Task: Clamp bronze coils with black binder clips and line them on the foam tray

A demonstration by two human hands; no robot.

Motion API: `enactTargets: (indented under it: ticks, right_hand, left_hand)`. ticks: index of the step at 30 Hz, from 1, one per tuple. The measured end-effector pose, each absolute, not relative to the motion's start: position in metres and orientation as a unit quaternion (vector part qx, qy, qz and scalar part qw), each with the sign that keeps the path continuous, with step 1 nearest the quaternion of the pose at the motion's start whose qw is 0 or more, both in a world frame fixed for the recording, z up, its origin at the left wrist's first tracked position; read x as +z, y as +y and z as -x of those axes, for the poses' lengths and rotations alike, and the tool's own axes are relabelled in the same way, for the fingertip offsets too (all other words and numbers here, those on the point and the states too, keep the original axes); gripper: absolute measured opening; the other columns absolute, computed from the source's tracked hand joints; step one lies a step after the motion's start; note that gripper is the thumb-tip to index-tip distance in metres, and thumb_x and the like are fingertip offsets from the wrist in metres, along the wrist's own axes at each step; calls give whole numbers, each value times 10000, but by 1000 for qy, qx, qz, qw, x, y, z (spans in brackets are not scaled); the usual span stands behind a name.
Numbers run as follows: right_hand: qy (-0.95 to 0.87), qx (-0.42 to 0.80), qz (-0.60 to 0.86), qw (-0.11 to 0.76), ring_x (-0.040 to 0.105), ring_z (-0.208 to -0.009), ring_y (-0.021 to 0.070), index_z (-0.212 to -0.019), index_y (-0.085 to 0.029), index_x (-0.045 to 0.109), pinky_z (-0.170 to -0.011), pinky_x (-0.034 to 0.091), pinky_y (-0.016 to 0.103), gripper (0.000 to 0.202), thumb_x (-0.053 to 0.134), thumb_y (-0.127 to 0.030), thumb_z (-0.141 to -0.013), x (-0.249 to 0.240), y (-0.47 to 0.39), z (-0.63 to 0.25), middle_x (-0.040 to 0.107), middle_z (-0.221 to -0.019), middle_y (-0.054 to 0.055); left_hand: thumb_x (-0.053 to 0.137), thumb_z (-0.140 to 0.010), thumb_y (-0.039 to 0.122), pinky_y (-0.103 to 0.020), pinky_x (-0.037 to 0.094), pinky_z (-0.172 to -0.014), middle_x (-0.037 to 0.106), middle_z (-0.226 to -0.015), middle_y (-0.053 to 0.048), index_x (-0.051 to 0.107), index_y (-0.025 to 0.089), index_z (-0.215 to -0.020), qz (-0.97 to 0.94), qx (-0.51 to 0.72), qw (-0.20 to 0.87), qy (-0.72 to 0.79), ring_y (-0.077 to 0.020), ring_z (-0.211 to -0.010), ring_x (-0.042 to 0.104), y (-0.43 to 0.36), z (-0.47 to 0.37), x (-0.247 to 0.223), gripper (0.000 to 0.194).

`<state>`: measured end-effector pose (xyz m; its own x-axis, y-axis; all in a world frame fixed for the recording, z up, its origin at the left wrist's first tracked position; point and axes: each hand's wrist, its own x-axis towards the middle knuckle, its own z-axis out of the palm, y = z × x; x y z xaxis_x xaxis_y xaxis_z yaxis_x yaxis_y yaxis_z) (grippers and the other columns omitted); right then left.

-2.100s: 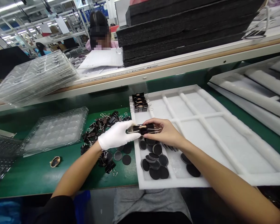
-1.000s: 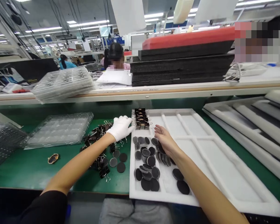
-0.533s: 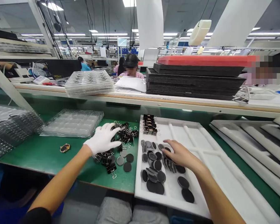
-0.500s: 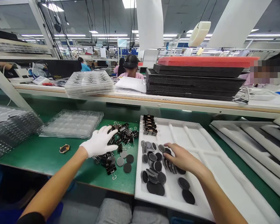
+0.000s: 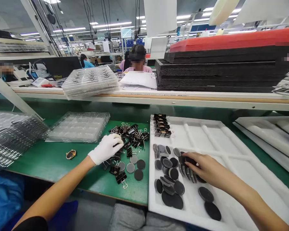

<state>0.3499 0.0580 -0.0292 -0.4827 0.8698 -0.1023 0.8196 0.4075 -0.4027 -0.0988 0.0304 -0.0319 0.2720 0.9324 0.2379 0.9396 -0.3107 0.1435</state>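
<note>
My left hand (image 5: 107, 148), in a white glove, rests at the left side of a pile of black binder clips (image 5: 135, 136). Its fingers are curled in, and anything under them is hidden. My bare right hand (image 5: 202, 166) is over the white foam tray (image 5: 240, 179), its thumb and fingers closed on a black disc (image 5: 189, 161). Beneath it stands a row of grey discs (image 5: 186, 173). More dark discs (image 5: 173, 173) lie in the tray's left compartments. Several loose discs (image 5: 130, 168) are on the green table. Binder clips (image 5: 162, 123) are lined up in the tray's top left compartment.
A clear plastic tray (image 5: 78, 126) and a small gold-rimmed part (image 5: 71, 154) lie left of my left hand. Stacked clear trays (image 5: 12, 138) stand farther left. White foam trays (image 5: 267, 128) lean at the right. Black foam sheets (image 5: 214, 75) fill the shelf. A person (image 5: 137, 59) sits beyond.
The view has shifted, moving the tray rightward in the picture. My left fingers, spread before, have curled in. My right fingers have closed on a disc.
</note>
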Motion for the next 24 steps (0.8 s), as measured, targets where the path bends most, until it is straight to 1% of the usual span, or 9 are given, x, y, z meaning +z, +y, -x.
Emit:
enactTargets:
  ticks: [5, 7, 10, 12, 15, 17, 19, 22, 24]
  right_hand:
    - [-848, 176, 498, 49, 747, -1072, 350, -1227, -310, 685, -913, 589, 514, 362, 413, -445, -1029, -14, 59, -346, 735, -1322, 87]
    - [-852, 176, 489, 60, 746, -1063, 341, -1229, -309, 679, -885, 593, 499, 358, 416, -454, -1034, -7, 58, -338, 724, -1331, 85]
    - [-871, 198, 444, 74, 736, -1068, 310, -1239, -308, 666, -880, 589, 460, 331, 431, -442, -1049, 3, 57, -320, 723, -1303, 81]
    - [-881, 206, 415, 93, 738, -1008, 283, -1250, -299, 658, -856, 585, 438, 315, 442, -416, -1052, 8, 56, -307, 728, -1251, 82]
    - [-890, 195, 394, 124, 726, -866, 245, -1234, -259, 656, -780, 571, 415, 300, 451, -375, -1049, 16, 56, -289, 721, -1176, 97]
    - [-893, 190, 385, 133, 698, -787, 215, -1224, -236, 648, -728, 553, 390, 282, 471, -353, -1039, 20, 57, -279, 704, -1136, 97]
    - [-897, 190, 372, 145, 672, -768, 197, -1162, -225, 646, -707, 529, 363, 229, 486, -309, -1022, 25, 61, -268, 683, -1074, 83]
    - [-899, 203, 352, 166, 655, -824, 207, -968, -221, 607, -733, 494, 346, 118, 490, -231, -983, 30, 72, -251, 662, -961, 59]
    - [-883, 263, 353, 162, 646, -788, 198, -939, -229, 561, -718, 480, 336, 92, 476, -217, -974, 32, 81, -239, 665, -886, 34]
  left_hand:
    - [441, -1056, 278, -313, 507, -1009, 749, -1171, -34, 744, 243, -1036, 828, -85, -13, -554, -168, -1110, 688, 48, 91, -23, 306]
    - [475, -1033, 256, -336, 520, -982, 748, -1153, -46, 743, 236, -1049, 832, -50, -15, -552, -194, -1071, 700, 53, 86, -20, 269]
    - [530, -996, 271, -399, 536, -906, 734, -1168, -86, 718, 231, -1178, 831, -2, -2, -556, -259, -1013, 713, 57, 78, -15, 264]
    - [506, -997, 253, -423, 536, -888, 735, -1140, -101, 687, 222, -1255, 830, 21, 7, -557, -286, -999, 717, 58, 73, -10, 317]
    - [445, -1013, 228, -439, 536, -894, 732, -1124, -111, 660, 204, -1302, 828, 37, 20, -559, -300, -1007, 718, 59, 69, 2, 360]
    - [411, -1031, 250, -448, 541, -887, 710, -1168, -119, 639, 204, -1342, 822, 31, 29, -567, -304, -1008, 714, 61, 68, 14, 388]
    - [381, -1048, 277, -442, 545, -897, 681, -1218, -113, 634, 226, -1360, 819, 4, 16, -573, -287, -1018, 708, 65, 67, 26, 405]
    - [420, -1041, 303, -406, 529, -973, 662, -1224, -81, 690, 249, -1273, 832, -63, -43, -550, -239, -1058, 687, 73, 62, 45, 359]
    - [474, -1018, 303, -371, 515, -985, 673, -1159, -58, 720, 241, -1193, 841, -117, -78, -523, -208, -1043, 673, 79, 55, 54, 309]
